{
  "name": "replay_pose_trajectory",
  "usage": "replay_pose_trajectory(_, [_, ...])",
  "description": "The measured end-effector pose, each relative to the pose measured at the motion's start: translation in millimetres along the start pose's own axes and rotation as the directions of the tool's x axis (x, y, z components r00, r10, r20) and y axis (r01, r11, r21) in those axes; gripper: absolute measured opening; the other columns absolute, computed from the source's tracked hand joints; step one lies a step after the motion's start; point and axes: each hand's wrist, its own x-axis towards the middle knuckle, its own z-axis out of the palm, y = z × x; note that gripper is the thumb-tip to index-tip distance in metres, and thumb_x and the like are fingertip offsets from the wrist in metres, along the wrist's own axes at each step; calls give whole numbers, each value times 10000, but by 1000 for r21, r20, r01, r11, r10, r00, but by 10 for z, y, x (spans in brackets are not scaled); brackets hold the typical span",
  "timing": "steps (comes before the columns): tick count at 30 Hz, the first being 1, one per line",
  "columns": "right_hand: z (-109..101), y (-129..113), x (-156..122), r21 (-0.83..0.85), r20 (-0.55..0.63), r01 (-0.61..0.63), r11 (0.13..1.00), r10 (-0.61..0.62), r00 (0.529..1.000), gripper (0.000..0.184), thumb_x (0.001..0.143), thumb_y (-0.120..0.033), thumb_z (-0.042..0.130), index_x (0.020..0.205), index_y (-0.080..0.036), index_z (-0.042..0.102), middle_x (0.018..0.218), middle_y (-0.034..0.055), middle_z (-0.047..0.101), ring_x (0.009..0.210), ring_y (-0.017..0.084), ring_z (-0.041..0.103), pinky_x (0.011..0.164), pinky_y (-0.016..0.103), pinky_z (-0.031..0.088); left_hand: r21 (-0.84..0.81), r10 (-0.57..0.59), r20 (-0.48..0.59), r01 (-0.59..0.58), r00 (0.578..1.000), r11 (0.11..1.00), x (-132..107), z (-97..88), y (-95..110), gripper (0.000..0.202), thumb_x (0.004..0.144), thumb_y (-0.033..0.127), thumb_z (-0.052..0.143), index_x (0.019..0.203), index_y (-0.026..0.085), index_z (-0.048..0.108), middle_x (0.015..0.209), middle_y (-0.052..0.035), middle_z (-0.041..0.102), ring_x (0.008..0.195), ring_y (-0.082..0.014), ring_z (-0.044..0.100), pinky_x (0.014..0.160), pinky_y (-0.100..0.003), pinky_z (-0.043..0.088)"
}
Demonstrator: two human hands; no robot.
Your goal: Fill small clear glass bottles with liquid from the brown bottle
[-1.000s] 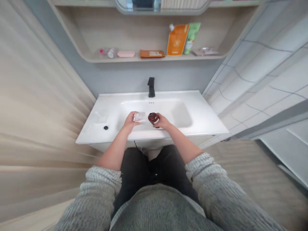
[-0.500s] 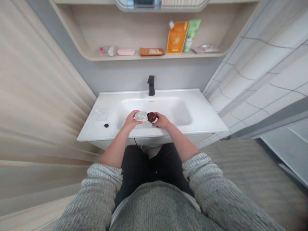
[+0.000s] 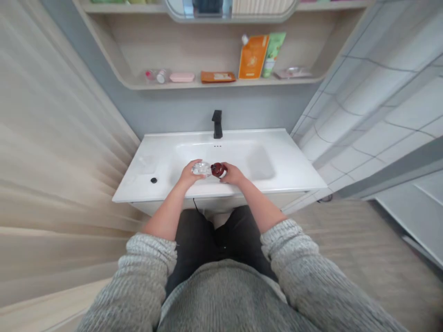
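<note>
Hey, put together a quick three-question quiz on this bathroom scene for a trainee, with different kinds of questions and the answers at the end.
1. True or false: the right hand is holding the clear container.

2. Multiple choice: what colour is the tap?
A) White
B) Black
C) Silver

3. Fill in the blank: on the shelf, the green tube stands beside the ____ pouch.

Key:
1. False: it holds the dark red bottle; the left hand holds the clear container.
2. B
3. orange
</note>
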Motion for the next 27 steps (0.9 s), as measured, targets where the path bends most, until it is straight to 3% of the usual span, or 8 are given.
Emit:
replay_pose_trajectory(16, [9, -27, -15, -18, 3, 15, 1000, -15, 1000, 768, 591, -130, 885, 1345, -238, 786, 1254, 64, 851, 1146, 347, 784, 1061, 444, 607, 30, 50, 16, -50, 999, 998, -14, -17, 39, 815, 445, 266, 1074, 1218, 254, 818, 1237, -64, 755, 1227, -363, 685, 1221, -563, 484])
replay_pose_trajectory(27, [24, 21, 2, -41, 15, 19, 999, -18, 1000, 775, 608, -147, 901, 1368, -225, 773, 1252, 72, 849, 1136, 338, 785, 1044, 433, 613, 85, 74, 27, -76, 997, 993, -22, -16, 78, 812, 487, 310, 1065, 1252, 243, 799, 1294, -85, 739, 1282, -383, 664, 1228, -551, 463])
